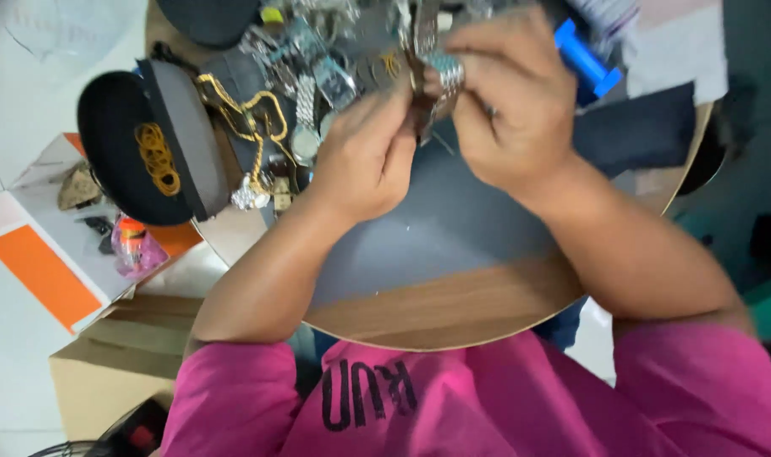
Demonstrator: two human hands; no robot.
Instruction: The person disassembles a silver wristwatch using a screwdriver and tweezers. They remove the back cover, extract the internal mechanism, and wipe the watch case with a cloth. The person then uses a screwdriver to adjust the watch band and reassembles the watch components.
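Over the round table [453, 313], my left hand [364, 156] & right hand [508, 106] both pinch a silver metal watch band [443, 76], fingers closed on it. Band's mostly hidden btwn my fingers, blurred; can't tell if a watch is attached. Gold chain [250, 123] lies left, apart.

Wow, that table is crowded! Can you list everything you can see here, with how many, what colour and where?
metal watch band: one, silver, pinched between both hands
round table: one, wood rim with grey mat, centre
gold chain: one, gold, left of the hands
loose watches: several, silver, count unclear, top centre
black lid: one, black, holding yellow rubber bands, table's left edge
blue tool: one, blue, top right, kind unclear
open box: one, white and orange, floor left
cardboard box: one, brown, lower left
left hand: on the band
right hand: on the band
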